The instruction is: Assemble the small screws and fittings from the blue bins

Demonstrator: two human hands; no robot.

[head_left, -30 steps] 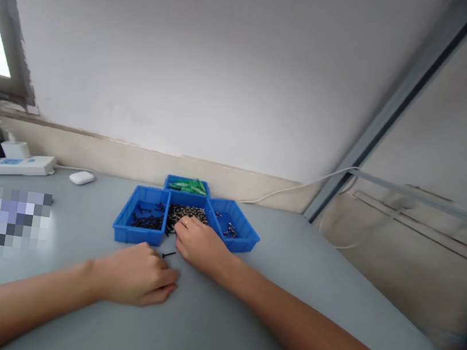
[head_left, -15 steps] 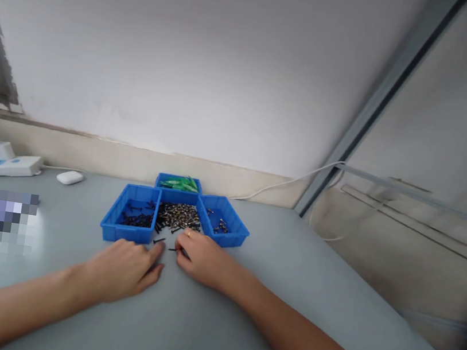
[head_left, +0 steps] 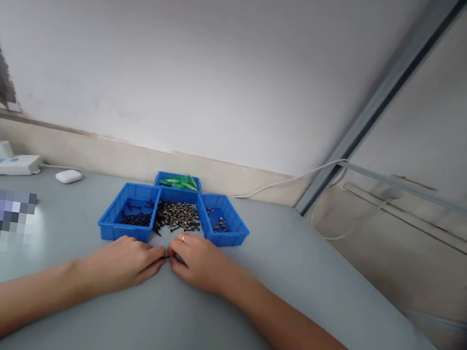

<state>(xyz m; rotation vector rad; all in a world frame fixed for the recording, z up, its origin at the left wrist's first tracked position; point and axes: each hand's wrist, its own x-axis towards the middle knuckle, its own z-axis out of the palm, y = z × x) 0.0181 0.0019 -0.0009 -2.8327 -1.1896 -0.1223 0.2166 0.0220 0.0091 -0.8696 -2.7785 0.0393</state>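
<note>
My left hand (head_left: 128, 261) is closed in a pinch at the end of a thin dark screw (head_left: 167, 257). My right hand (head_left: 199, 260), with a ring on one finger, has its fingers curled round the other end, so most of the screw is hidden. Just beyond the hands lies a pile of small shiny metal pieces (head_left: 179, 214) mixed with dark screws. The left blue tray (head_left: 124, 233) contains dark screws. In the right blue tray (head_left: 231, 239) are several shiny pieces.
Behind the pile, a blue tray (head_left: 157, 179) holds green packets (head_left: 179, 182). A white power strip (head_left: 9, 165) and a small white case (head_left: 69, 176) lie at the left. A metal frame post (head_left: 330, 168) rises at the right, with a white cable (head_left: 276, 182) by the wall.
My left fingers have closed from a spread pose onto the dark screw. My right hand has shifted slightly left, and both hands now meet at the screw.
</note>
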